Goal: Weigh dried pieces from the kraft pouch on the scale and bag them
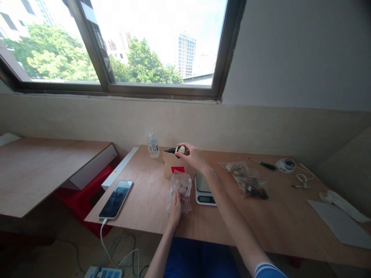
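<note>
the fingers of the right hand (pixel 193 155) are pinched round a small, rounded, cream-and-dark object (pixel 181 150), held over the far end of a brown paper packet (pixel 169 170). i'd guess it is light, stiff and perhaps smooth enough to slip, so its sides look the best hold. nearer, the left hand (pixel 175 206) has its fingers on some limp, clear plastic bags (pixel 185 183); i can't tell whether they close on them. the bags look soft and slithery, best taken by an edge; their contents i can't make out. a black item (pixel 169 151) shows at the packet's far edge, inside or behind, i can't say. just right is a white scale with a grey plate (pixel 202 181). farther right on the brown wooden counter (pixel 278 216), clear red-sealed zip bags (pixel 251 188) hold pale and dark pieces; at far left stands a clear plastic bottle (pixel 153 150).
</note>
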